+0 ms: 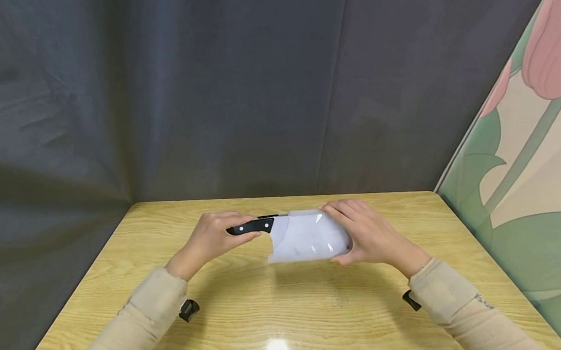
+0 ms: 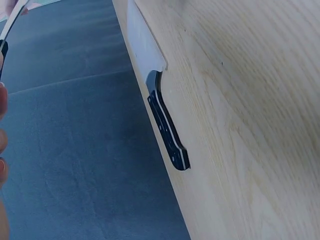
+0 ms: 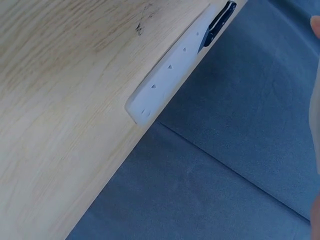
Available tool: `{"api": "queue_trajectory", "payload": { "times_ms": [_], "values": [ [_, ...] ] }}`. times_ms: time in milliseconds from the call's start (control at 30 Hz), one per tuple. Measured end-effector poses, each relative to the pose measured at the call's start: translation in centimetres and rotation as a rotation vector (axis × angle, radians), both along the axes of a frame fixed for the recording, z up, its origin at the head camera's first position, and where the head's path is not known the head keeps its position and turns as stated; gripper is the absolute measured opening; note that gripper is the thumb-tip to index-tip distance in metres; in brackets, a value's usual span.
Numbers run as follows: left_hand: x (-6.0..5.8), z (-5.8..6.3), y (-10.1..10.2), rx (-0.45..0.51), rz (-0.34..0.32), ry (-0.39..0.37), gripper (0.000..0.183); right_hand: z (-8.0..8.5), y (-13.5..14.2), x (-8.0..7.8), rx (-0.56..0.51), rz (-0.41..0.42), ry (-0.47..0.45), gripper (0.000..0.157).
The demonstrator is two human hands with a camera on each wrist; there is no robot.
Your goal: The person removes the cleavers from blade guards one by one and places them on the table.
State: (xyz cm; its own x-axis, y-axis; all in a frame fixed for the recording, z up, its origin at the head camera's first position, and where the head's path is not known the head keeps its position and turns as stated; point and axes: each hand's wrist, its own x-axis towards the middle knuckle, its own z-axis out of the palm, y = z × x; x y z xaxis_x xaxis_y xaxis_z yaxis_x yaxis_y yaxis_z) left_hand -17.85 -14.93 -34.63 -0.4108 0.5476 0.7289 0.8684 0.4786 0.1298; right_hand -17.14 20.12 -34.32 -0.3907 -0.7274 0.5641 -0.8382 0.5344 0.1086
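Note:
Both hands hold a cleaver (image 1: 306, 237) with a wide pale blade and a black riveted handle above the table. My left hand (image 1: 218, 229) pinches the handle between thumb and fingers. Thumb below and fingers above, my right hand (image 1: 364, 232) grips the blade's far end. Behind it, partly hidden in the head view, a second knife (image 2: 167, 122) lies on the table with its black handle toward the left. Its broad whitish blade (image 3: 162, 80) shows a row of small marks in the right wrist view. Only slivers of the held cleaver (image 2: 12, 20) show at the wrist views' edges.
The light wood-grain table (image 1: 257, 308) ends at a back edge close behind the second knife. A dark grey curtain (image 1: 241, 91) hangs behind and to the left. On the right stands a panel (image 1: 515, 214) painted with tulips.

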Motion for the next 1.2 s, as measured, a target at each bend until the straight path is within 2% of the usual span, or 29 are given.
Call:
{"api": "queue_trajectory", "payload": {
  "times_ms": [300, 433, 667, 767, 933, 1133, 1200],
  "values": [
    [0.2, -0.4, -0.2, 0.030, 0.008, -0.019, 0.029, 0.3, -0.2, -0.2, 0.023, 0.020, 0.045, 0.102],
    [0.2, -0.7, -0.5, 0.011, 0.019, -0.023, 0.030, 0.2, 0.0, -0.4, 0.033, 0.028, 0.034, 0.102],
    [1.1, -1.6, -4.3, 0.058, 0.120, 0.006, 0.030, -1.4, 4.1, -0.4, 0.041, -0.015, 0.028, 0.104],
    [1.2, -1.9, -5.1, 0.039, 0.114, -0.027, 0.029, -1.8, 4.9, -0.5, 0.074, -0.029, 0.015, 0.104],
    [0.7, -2.3, -5.5, 0.030, 0.099, -0.057, 0.028, -1.8, 4.9, -0.6, 0.069, -0.024, -0.006, 0.103],
    [0.9, -3.4, -6.1, 0.044, 0.034, -0.093, 0.026, -2.3, 4.6, -0.4, 0.095, 0.000, -0.012, 0.103],
    [1.1, -3.6, -6.6, 0.041, 0.049, -0.101, 0.027, -2.7, 5.1, -0.4, 0.105, -0.005, -0.021, 0.104]
  ]
}}
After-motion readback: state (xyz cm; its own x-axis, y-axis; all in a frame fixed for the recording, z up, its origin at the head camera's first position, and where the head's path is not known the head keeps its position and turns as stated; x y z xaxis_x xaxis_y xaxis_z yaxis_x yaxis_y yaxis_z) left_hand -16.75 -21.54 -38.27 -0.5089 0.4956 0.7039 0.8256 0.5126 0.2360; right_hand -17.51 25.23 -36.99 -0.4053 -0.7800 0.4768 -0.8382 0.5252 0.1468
